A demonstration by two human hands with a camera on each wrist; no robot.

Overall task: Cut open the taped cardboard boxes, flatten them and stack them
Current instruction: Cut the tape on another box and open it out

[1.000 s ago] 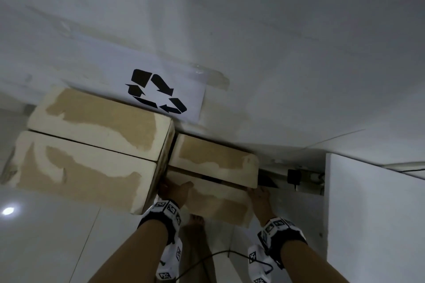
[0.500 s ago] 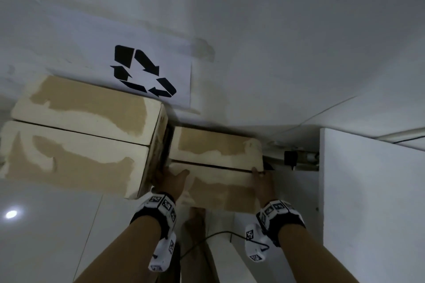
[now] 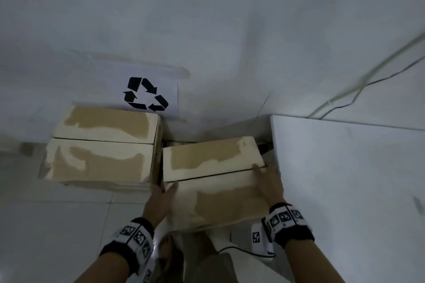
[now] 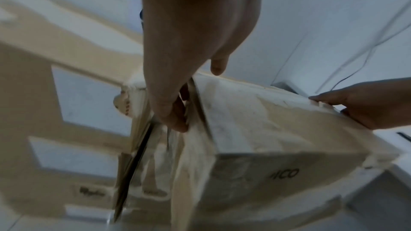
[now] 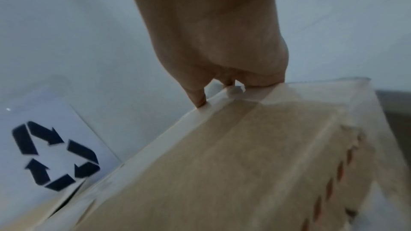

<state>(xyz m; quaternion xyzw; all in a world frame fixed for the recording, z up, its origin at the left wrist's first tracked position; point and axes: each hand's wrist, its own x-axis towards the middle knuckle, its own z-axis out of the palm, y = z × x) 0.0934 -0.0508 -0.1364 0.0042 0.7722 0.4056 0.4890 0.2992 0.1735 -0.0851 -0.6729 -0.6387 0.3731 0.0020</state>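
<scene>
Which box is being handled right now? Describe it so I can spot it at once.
Find the recycling sign on the wall. Two cardboard boxes sit below it; the smaller box lies right of the larger box, beside a white panel. Only it has the left hand and right hand gripping its sides.

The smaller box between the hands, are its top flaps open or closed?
Closed: the smaller box's two top flaps lie flat, meeting at a dark seam.

Head view looks down from above; both wrist views closely share the box [image 3: 213, 181].
</scene>
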